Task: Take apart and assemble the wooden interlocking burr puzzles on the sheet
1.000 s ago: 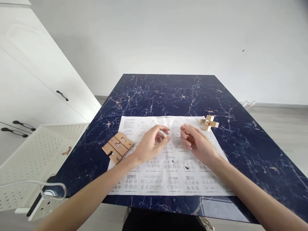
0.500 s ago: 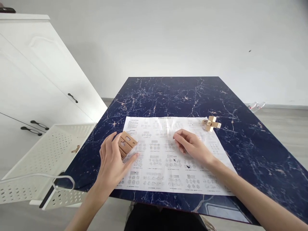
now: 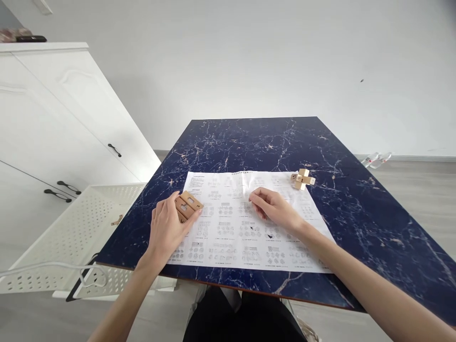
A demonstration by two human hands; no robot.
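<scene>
My left hand (image 3: 167, 225) is closed on wooden puzzle pieces (image 3: 188, 205) at the left side of a printed instruction sheet (image 3: 228, 237). The pieces lie side by side, with cut-out notches and dark numbers on them; a "2" shows on the far one. The thumb presses the near edge and the fingers the far left edge. My right hand (image 3: 272, 207) rests on the middle of the sheet, fingers curled in, and no object shows in it. A cross-shaped wooden puzzle (image 3: 302, 179), made of interlocked bars with marks, stands at the sheet's far right corner.
The sheet lies on a dark blue marbled table (image 3: 249, 142). Left of it stands a white perforated basket (image 3: 103, 204) with a small wooden piece (image 3: 117, 220) inside and a white cable (image 3: 53, 266) across it. A white cabinet (image 3: 71, 118) stands behind the basket.
My left thumb has closed in against the wooden pieces, which it stood apart from before. My right hand stays curled on the sheet. The whole view has shifted slightly.
</scene>
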